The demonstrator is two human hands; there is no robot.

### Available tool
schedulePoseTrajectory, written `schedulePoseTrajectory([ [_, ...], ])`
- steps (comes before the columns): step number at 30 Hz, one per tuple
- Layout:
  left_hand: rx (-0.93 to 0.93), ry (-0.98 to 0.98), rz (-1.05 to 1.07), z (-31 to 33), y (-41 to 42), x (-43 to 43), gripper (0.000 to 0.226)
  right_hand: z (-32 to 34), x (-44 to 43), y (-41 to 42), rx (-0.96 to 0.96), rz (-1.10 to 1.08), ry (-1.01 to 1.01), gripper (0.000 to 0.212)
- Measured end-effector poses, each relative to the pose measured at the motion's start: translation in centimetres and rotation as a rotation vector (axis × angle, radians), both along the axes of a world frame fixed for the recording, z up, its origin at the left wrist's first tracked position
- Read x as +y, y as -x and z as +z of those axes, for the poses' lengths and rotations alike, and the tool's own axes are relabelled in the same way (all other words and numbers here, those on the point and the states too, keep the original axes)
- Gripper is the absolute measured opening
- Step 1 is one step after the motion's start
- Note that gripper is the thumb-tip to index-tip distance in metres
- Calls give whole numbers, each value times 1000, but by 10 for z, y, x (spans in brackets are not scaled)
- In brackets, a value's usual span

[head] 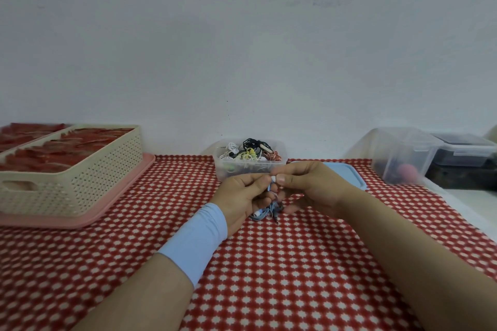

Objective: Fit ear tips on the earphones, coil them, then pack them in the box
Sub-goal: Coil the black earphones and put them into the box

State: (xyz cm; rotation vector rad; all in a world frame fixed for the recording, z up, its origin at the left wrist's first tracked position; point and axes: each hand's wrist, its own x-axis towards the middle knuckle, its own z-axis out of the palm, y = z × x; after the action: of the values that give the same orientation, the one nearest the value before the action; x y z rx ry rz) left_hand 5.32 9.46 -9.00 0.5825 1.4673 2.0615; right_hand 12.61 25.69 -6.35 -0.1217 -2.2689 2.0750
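Note:
Over the red-and-white checked tablecloth (269, 263), my left hand (242, 196) grips a pair of light blue earphones (265, 213); the loose cable and plug hang below my fingers. My right hand (309, 188) pinches a small white ear tip (273, 178) at the top of one earbud, thumb against it. Just behind my hands stands a clear plastic box (250, 166) filled with several tangled earphones in black, white, yellow and copper. Its light blue lid (349, 172) lies flat behind my right hand.
A cream perforated basket (80, 177) with red packets sits on a pink tray (107, 209) at the left. At the right stand a clear tub (398, 156) and a dark lidded container (462, 153). A white wall rises behind.

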Motion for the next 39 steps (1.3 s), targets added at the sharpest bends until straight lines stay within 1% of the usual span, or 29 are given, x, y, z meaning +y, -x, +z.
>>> schedulePoseTrajectory([
  [6, -5, 8, 54, 1, 1, 2, 16, 2, -2, 1, 104, -77, -70, 12],
  [10, 1, 37, 50, 1, 1, 1, 15, 9, 0, -4, 77, -33, -88, 15],
  [15, 18, 51, 29, 1, 1, 0, 16, 13, 1, -6, 76, -38, -127, 16],
  [21, 28, 50, -46, 4, 1, -4, 16, 11, 2, -7, 8, 18, -80, 14],
  [25, 42, 48, -55, 4, 1, -5, 15, 10, 0, -4, -33, 26, -42, 11],
  [27, 39, 40, -58, 5, 1, -5, 14, 9, 0, -3, -46, 19, -1, 19],
  [31, 71, 79, -56, 5, 0, -5, 14, 11, 1, -4, -97, 32, -40, 11],
  [36, 70, 87, -34, 5, -2, -2, 13, 14, 4, -5, -105, 24, -72, 11],
  [38, 49, 68, -38, 7, -3, -1, 13, 15, 3, -5, -102, 38, -54, 10],
  [39, 36, 56, -39, 7, -4, -1, 13, 14, 3, -5, -97, 43, -39, 13],
])
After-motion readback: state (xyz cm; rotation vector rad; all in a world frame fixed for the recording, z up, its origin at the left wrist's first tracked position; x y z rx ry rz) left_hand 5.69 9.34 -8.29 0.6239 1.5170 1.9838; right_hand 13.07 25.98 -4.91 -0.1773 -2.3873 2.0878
